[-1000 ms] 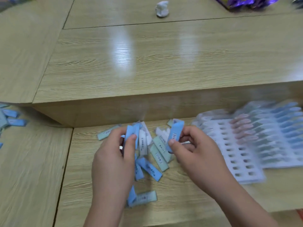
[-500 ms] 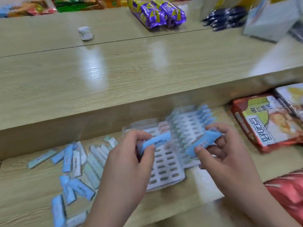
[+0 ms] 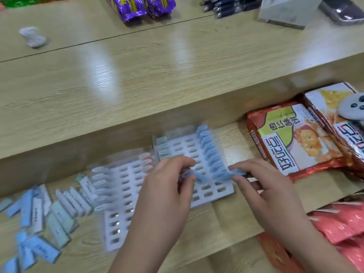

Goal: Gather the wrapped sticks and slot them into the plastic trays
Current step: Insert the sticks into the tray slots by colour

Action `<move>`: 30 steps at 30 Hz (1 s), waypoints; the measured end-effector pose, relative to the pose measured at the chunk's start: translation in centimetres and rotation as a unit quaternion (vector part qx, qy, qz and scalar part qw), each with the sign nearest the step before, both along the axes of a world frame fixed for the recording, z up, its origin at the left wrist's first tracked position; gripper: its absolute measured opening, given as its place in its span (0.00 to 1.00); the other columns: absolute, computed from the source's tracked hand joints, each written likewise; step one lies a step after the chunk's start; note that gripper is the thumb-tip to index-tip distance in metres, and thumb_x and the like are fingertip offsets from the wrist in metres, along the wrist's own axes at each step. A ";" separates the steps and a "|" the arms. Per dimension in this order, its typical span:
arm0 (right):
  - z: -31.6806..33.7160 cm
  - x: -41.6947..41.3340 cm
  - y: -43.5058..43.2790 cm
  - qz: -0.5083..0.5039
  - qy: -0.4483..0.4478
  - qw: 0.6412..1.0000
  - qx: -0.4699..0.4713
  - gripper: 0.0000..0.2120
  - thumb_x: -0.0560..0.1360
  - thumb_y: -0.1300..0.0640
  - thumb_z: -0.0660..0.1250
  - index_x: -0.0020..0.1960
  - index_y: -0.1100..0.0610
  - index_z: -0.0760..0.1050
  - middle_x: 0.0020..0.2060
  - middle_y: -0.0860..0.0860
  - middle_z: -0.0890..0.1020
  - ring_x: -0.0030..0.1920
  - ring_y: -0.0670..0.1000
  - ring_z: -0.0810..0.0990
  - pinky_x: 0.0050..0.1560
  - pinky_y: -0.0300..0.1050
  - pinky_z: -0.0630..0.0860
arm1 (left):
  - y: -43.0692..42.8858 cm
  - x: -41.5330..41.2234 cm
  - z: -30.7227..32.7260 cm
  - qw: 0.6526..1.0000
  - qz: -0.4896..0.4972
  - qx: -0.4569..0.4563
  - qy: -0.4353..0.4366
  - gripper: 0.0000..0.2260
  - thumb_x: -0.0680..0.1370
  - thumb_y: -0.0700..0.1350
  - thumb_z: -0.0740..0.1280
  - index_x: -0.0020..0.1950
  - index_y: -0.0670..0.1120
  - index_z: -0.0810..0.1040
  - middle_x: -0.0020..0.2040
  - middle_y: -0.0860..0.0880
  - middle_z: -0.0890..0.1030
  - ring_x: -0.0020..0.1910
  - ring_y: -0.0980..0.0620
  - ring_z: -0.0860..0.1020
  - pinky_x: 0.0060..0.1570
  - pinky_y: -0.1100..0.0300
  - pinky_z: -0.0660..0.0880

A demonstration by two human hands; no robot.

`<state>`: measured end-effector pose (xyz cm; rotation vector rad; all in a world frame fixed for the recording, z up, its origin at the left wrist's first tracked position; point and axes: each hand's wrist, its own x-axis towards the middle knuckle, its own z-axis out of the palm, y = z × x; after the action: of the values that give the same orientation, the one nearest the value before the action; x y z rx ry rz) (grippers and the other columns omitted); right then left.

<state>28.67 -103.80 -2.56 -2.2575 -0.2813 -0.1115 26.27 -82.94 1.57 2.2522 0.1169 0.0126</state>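
Two wrapped sticks are in hand: the left hand (image 3: 167, 188) pinches one blue stick (image 3: 194, 175) and the right hand (image 3: 264, 192) pinches another blue stick (image 3: 237, 172). Both are held low over the near end of the right tray (image 3: 185, 146), beside its filled blue column (image 3: 208, 154). To seat them well, I judge each stick should be turned upright, lined up with one open slot next to that column, and pressed straight down without shoving the light tray across the counter (image 3: 226, 219). The loose pile (image 3: 39, 215) lies to the left, beside the left tray (image 3: 120, 196). Motion blur smears trays and sticks alike, so which slot each tip aims at, and whether either tip touches the plastic, cannot be told. The left hand also hides part of both trays.
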 end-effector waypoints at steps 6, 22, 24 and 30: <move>-0.9 0.6 -0.4 0.036 -0.019 0.999 -0.031 0.08 0.80 0.51 0.65 0.55 0.50 0.81 0.49 0.40 0.80 0.50 0.43 0.80 0.43 0.46 0.79 | -2.6 -0.7 -1.2 1.000 -0.008 0.014 -0.003 0.10 0.75 0.46 0.74 0.43 0.57 0.74 0.40 0.60 0.79 0.43 0.60 0.79 0.40 0.61 0.74; -0.6 1.6 -1.5 0.129 -0.116 0.971 -0.163 0.06 0.76 0.57 0.66 0.48 0.51 0.82 0.43 0.41 0.83 0.41 0.50 0.78 0.34 0.47 0.76 | -4.9 -0.6 -3.2 0.985 -0.043 0.057 -0.155 0.02 0.75 0.43 0.72 0.45 0.48 0.80 0.43 0.56 0.81 0.41 0.60 0.78 0.39 0.61 0.75; -0.7 1.6 -1.7 0.128 -0.080 0.980 -0.133 0.09 0.77 0.59 0.64 0.50 0.50 0.81 0.45 0.40 0.82 0.44 0.48 0.78 0.40 0.47 0.76 | -4.9 -0.8 -3.5 0.981 -0.056 0.076 -0.169 0.03 0.75 0.42 0.72 0.46 0.48 0.79 0.45 0.54 0.82 0.43 0.54 0.81 0.38 0.56 0.78; -1.1 1.9 -1.8 0.130 -0.040 0.986 -0.096 0.11 0.75 0.63 0.70 0.52 0.48 0.81 0.47 0.39 0.81 0.49 0.45 0.79 0.48 0.42 0.74 | -4.5 -1.0 -3.9 0.969 -0.092 0.164 -0.161 0.12 0.70 0.32 0.77 0.47 0.44 0.81 0.48 0.51 0.81 0.44 0.48 0.80 0.35 0.51 0.78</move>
<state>30.56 -105.64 -3.70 -2.3860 -0.6505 -0.0400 25.28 -87.44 -2.29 2.5481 -0.2890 0.3175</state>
